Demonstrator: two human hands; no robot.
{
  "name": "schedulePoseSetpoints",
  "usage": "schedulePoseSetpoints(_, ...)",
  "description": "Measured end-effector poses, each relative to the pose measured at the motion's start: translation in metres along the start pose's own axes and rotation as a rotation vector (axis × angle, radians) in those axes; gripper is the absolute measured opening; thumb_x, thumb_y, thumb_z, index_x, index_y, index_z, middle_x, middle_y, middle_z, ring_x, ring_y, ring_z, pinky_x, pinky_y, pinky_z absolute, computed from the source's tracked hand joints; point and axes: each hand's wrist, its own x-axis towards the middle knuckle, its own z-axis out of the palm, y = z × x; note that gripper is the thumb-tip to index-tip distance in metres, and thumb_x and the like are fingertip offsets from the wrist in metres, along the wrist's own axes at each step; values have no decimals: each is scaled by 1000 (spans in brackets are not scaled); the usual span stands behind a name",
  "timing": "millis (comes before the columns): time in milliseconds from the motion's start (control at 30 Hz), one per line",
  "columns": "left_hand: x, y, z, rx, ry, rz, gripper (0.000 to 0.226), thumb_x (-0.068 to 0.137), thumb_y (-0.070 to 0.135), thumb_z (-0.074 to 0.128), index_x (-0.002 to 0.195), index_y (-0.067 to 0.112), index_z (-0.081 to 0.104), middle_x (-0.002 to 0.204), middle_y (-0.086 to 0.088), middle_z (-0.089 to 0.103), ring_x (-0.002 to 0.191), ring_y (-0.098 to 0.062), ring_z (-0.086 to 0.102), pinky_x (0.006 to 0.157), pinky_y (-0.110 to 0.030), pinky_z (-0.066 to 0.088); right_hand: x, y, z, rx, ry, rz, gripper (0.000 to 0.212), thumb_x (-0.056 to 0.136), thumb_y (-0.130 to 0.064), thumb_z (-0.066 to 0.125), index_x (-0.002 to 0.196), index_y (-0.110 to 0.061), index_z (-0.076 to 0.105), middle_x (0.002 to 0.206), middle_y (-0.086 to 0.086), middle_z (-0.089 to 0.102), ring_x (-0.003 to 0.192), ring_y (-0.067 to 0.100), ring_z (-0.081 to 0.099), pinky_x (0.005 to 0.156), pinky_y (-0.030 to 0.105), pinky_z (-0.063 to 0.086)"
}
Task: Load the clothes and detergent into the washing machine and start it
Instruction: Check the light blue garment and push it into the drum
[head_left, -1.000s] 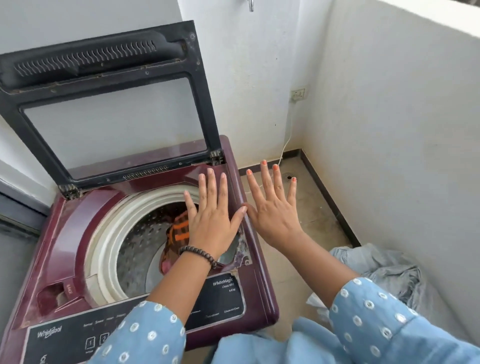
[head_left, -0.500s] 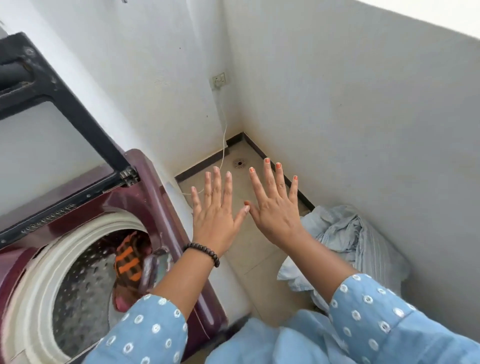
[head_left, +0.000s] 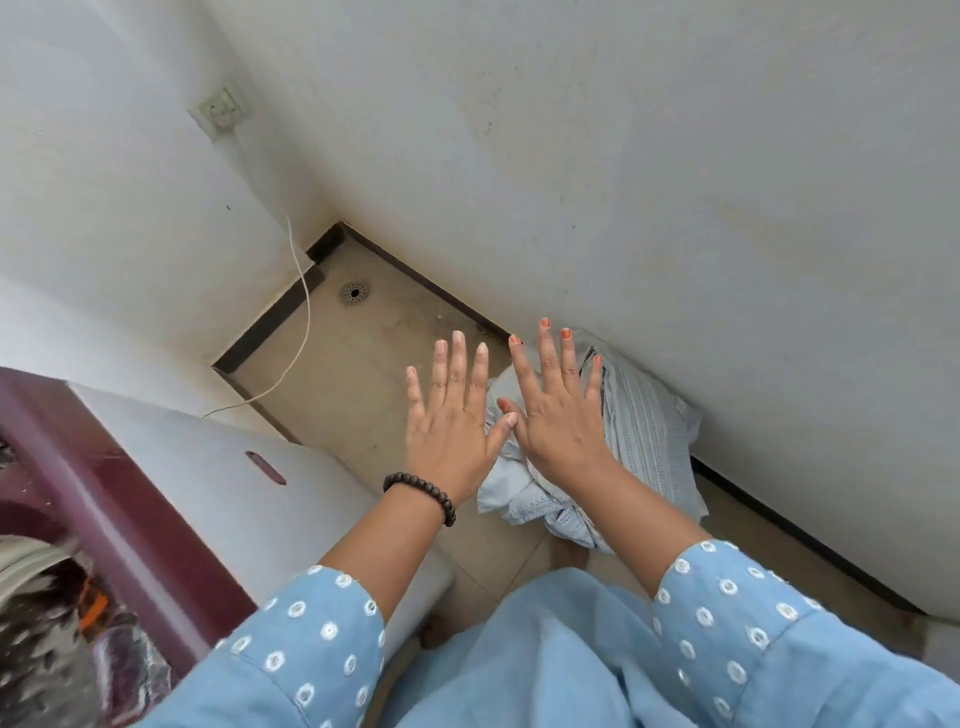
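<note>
Both of my hands are held out flat, fingers spread, holding nothing. My left hand (head_left: 451, 415), with a dark bead bracelet on its wrist, hovers over the floor. My right hand (head_left: 558, 410) hovers over a crumpled pale blue-grey pile of clothes (head_left: 644, 441) lying on the floor against the right wall. The maroon top-loading washing machine (head_left: 104, 499) fills the lower left; its drum (head_left: 36, 649) is partly in view with an orange-striped garment (head_left: 93, 605) inside. No detergent is visible.
White walls meet in a corner ahead. A wall socket (head_left: 221, 110) has a white cable (head_left: 301, 322) running down to the floor behind the machine. A floor drain (head_left: 355, 293) sits in the far corner of the tan tiled floor (head_left: 337, 395).
The view has swung right, away from the machine toward the clothes pile on the floor. Both hands stayed flat and spread and now hang over the floor and pile.
</note>
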Motion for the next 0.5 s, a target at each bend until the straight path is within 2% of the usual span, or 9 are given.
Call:
schedulePoseSetpoints(67, 12, 14, 18, 31, -52, 53, 82, 86, 66, -3, 150, 20, -23, 159, -7, -29, 144, -21, -36, 116, -49, -21, -3, 22, 12, -8, -40, 55, 66, 96, -58, 11, 151, -32, -14, 159, 2, -25, 149, 25, -19, 117, 59, -7)
schedulePoseSetpoints(133, 22, 26, 39, 53, -67, 110, 82, 88, 65, 2, 153, 19, -17, 162, -9, -19, 146, -19, -28, 118, -50, -18, -7, 43, 24, -21, -76, 114, 66, 95, -57, 9, 153, -31, -12, 160, 3, -24, 149, 26, -17, 117, 60, -5)
schedulePoseSetpoints(233, 34, 42, 71, 81, -119, 174, 78, 93, 61, 16, 154, 15, 3, 164, -14, 9, 149, -24, -2, 118, -52, -2, -11, 71, 42, -1, -134, 187, 67, 99, -52, 20, 154, -29, -10, 162, 5, -20, 150, 26, -17, 118, 59, -7)
schedulePoseSetpoints(300, 41, 49, 89, 89, -164, 197, 79, 92, 61, 20, 155, 13, 13, 162, -14, 19, 149, -25, 5, 116, -54, 6, -12, 88, 55, 7, -140, 215, 68, 100, -49, 30, 154, -28, -7, 164, 6, -14, 151, 27, -13, 117, 59, -6)
schedulePoseSetpoints(333, 46, 52, 95, 91, -204, 207, 81, 91, 62, 16, 156, 14, 10, 163, -13, 14, 151, -25, -1, 118, -55, 4, -12, 96, 61, 6, -145, 228, 69, 100, -48, 33, 153, -28, -7, 164, 7, -11, 151, 28, -10, 116, 59, -5)
schedulePoseSetpoints(433, 59, 59, 116, 106, -312, 234, 79, 85, 63, -5, 149, 19, -20, 163, -10, -17, 144, -24, -30, 119, -54, -12, -9, 118, 82, -5, -201, 269, 70, 100, -48, 36, 154, -27, -4, 165, 8, -7, 151, 30, -5, 116, 59, -3)
schedulePoseSetpoints(500, 68, 60, 129, 104, -354, 225, 75, 90, 62, 0, 145, 19, -27, 162, -9, -24, 141, -23, -33, 119, -53, -12, -3, 131, 95, -27, -260, 283, 69, 101, -48, 32, 156, -26, -4, 164, 8, -11, 151, 30, -9, 116, 59, -4)
